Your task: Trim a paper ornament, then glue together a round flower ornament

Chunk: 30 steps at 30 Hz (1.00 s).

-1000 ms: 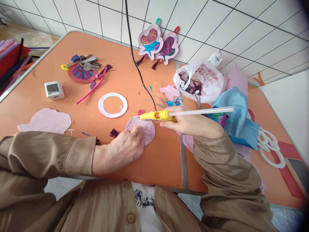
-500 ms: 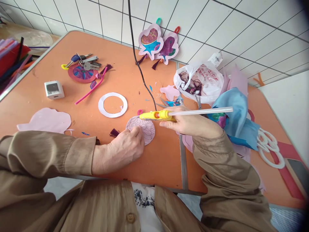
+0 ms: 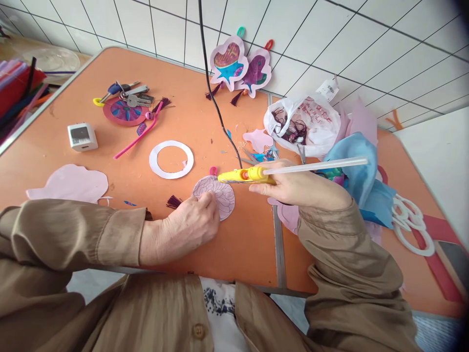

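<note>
On the orange table lies a round pale-lilac disc (image 3: 224,198) with dark line patterns. A pink loop (image 3: 213,170) stands at its top edge, and a dark tassel (image 3: 173,201) shows to its left. My left hand (image 3: 198,215) is closed, thumb and fingers pressed at the disc's left part; what lies between the fingertips is hidden. My right hand (image 3: 293,183) is wrapped around a yellow hot glue gun (image 3: 249,174), whose nozzle points left over the disc's upper right part. A long clear glue stick (image 3: 318,166) sticks out of the gun's back.
A white ring (image 3: 154,160), a pink cut-out (image 3: 69,182), a white adapter (image 3: 82,136) and keys (image 3: 134,96) are on the left. A black cord (image 3: 214,98) runs down to the gun. A plastic bag (image 3: 322,122), scissors (image 3: 251,157) and blue fabric (image 3: 361,166) sit right.
My right hand has moved the glue gun a little to the right, and its nozzle has drawn away from the disc's top edge near the pink loop. My left hand stays in place.
</note>
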Tool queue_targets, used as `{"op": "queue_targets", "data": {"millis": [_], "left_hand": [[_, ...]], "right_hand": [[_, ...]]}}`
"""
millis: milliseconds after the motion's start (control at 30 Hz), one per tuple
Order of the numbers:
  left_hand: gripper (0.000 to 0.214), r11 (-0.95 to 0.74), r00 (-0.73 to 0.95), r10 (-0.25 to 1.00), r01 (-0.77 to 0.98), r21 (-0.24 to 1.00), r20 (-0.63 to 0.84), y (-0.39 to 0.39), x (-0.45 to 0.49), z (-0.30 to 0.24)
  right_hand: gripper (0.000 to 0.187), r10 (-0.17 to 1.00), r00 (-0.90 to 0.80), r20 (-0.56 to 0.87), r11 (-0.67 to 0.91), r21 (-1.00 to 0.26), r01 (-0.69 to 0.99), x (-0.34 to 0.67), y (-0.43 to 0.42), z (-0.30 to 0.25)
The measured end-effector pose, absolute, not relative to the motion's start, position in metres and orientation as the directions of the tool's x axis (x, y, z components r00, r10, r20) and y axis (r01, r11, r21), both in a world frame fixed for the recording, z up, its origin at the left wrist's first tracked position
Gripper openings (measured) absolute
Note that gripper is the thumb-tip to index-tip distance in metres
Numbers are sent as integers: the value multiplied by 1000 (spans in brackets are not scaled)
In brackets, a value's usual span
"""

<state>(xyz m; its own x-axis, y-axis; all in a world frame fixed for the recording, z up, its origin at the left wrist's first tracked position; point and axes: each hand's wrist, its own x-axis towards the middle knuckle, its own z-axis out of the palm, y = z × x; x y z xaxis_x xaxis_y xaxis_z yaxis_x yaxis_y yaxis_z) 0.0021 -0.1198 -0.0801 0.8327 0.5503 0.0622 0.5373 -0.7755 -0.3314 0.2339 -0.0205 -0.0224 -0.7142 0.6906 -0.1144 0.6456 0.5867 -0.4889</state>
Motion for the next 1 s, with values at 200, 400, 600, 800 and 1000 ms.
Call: {"op": "queue_targets", "data": {"millis": [200,400,600,800,1000], "left_hand": [[8,-779,836,546,526,-341,43,-119,3,-76],[8,-781,837,545,528,-333,50,-120,2,-75],[8,-786,844,535,510,-349,27,-118,2,-72],[10,-787,842,539,516,-337,31,-118,3,-72],[15,-793,844,537,509,-335,12,-119,3,-71]], "right_hand": [[21,728,-673,-132,553,-467,690,235,-22,-19],[24,732,-660,-168,550,-425,719,237,-22,-15],[26,720,-665,-198,562,-397,726,235,-24,-16],[28,740,-629,-239,521,-388,760,238,-24,-16],[26,742,-632,-225,534,-372,759,239,-25,-20]]}}
